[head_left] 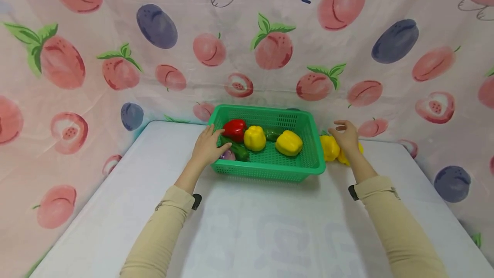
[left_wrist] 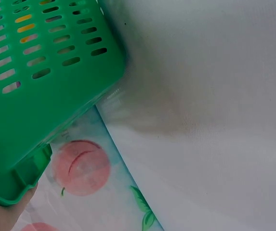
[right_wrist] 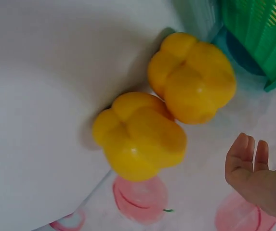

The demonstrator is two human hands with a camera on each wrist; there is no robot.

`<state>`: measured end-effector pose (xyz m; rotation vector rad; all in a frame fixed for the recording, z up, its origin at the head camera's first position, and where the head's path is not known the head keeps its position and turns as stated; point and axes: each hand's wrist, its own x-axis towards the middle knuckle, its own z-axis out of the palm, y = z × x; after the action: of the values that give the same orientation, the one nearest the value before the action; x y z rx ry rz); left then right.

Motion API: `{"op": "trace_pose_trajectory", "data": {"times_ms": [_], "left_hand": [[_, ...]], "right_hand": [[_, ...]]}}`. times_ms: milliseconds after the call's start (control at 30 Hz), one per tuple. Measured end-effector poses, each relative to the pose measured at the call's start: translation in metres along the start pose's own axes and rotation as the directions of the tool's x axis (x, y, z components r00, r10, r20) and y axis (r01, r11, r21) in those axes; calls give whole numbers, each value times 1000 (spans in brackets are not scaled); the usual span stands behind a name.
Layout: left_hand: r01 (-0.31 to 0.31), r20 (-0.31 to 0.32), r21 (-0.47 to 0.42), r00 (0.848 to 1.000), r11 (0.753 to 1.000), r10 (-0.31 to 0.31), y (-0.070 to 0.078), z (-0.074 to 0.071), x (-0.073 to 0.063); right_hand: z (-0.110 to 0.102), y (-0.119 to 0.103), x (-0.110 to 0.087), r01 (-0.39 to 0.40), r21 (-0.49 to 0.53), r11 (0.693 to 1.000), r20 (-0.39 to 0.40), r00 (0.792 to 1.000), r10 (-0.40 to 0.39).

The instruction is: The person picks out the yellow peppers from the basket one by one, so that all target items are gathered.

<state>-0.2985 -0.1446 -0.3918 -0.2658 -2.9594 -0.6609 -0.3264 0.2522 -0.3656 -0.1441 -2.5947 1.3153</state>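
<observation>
My left hand [head_left: 205,147] holds the left end of a green plastic basket [head_left: 266,168], fingers over its rim; the left wrist view catches part of that hand [left_wrist: 5,214] against the rim. Inside the basket lie a red bell pepper [head_left: 233,129], two yellow bell peppers [head_left: 254,139], dark green vegetables [head_left: 241,153] and something purple [head_left: 228,155] partly behind my thumb. My right hand [head_left: 348,137] hovers bent and holding nothing over two more yellow bell peppers outside the basket. These two peppers [right_wrist: 190,79] sit side by side in the right wrist view, apart from the hand.
The basket stands near the back of a white table [head_left: 254,226]. Behind and beside the table hangs a pink cloth [head_left: 239,25] printed with fruit. The two outside peppers are close to the basket's right end and the table's back edge.
</observation>
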Motion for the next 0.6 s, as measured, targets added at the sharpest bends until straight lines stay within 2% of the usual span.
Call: {"op": "trace_pose_trajectory", "data": {"times_ms": [267, 600], "left_hand": [[4, 8, -6, 1000, 1000, -4, -1, 4, -2], [-1, -6, -4, 1000, 1000, 1, 0, 2, -1]], "right_hand": [[4, -19, 2, 99, -18, 995, 158, 983, -95], [18, -49, 8, 110, -40, 993, 328, 940, -91]]}}
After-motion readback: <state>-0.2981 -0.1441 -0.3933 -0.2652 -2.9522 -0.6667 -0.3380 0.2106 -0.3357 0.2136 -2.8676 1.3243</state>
